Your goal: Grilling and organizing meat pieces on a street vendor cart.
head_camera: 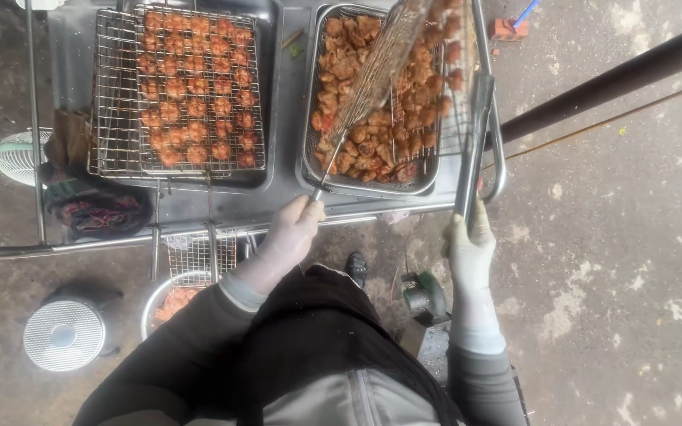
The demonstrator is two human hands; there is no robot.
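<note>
The person's left hand [297,225], in a pale glove, sits just below the middle of the frame with its fingers [312,210] closed around the thin wire handle of an open grill basket [392,55]. The raised lid half of that basket tilts up toward the top centre. The right hand [469,244], also gloved, is at centre right, fingers wrapped around the lower end of a long metal handle [475,142] that runs up along the basket's right edge.

The grill basket lies in a steel tray [372,188] at upper centre right, and it is filled with browned, reddish marinated meat pieces [369,138], packed close together. To its left, in the upper left of the frame, a second wire grill basket [179,87] lies closed and flat in another tray, holding neat rows of orange-red meat pieces [195,106].

Both trays rest on a metal-framed worktop [222,209]. Below it, at lower left, a round metal bowl [169,304] with more raw meat stands on the concrete floor [609,260], beside a small round fan [65,335]. A dark pole [609,79] crosses the upper right.
</note>
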